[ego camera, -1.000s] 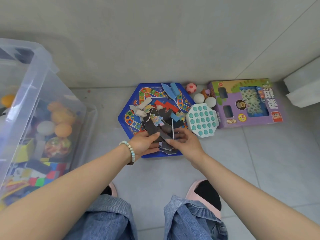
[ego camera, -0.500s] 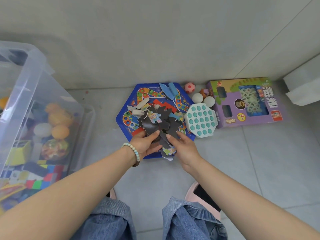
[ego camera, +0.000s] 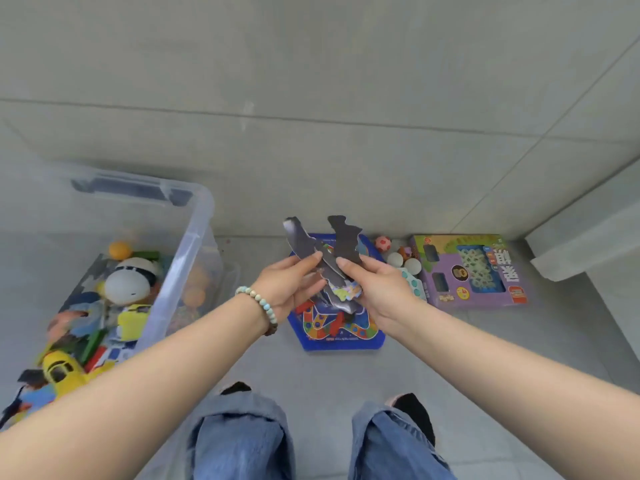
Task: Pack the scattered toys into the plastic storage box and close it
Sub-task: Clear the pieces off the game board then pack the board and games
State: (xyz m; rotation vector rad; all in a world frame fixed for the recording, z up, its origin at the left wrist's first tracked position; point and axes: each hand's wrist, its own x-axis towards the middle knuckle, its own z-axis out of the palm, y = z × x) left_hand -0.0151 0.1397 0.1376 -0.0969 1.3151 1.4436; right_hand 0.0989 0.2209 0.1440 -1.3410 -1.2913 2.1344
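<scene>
Now both hands, the left hand (ego camera: 287,285) and the right hand (ego camera: 377,289), sit close together, each pinching the same bundle of flat puzzle pieces (ego camera: 332,258) held above the blue game board (ego camera: 343,337), with the long dark pieces pointing away from the person. The plastic storage box (ego camera: 194,237) stands open on the floor to the left, lid off and already holding toys. The left hand is the nearer one, so the carry likely goes leftward over the box's near wall.

Grey tile floor (ego camera: 519,358) w/ clear storage box (ego camera: 202,216) left, blue hex board (ego camera: 343,341) mid, balls (ego camera: 383,243) + purple game box (ego camera: 446,271) right.
</scene>
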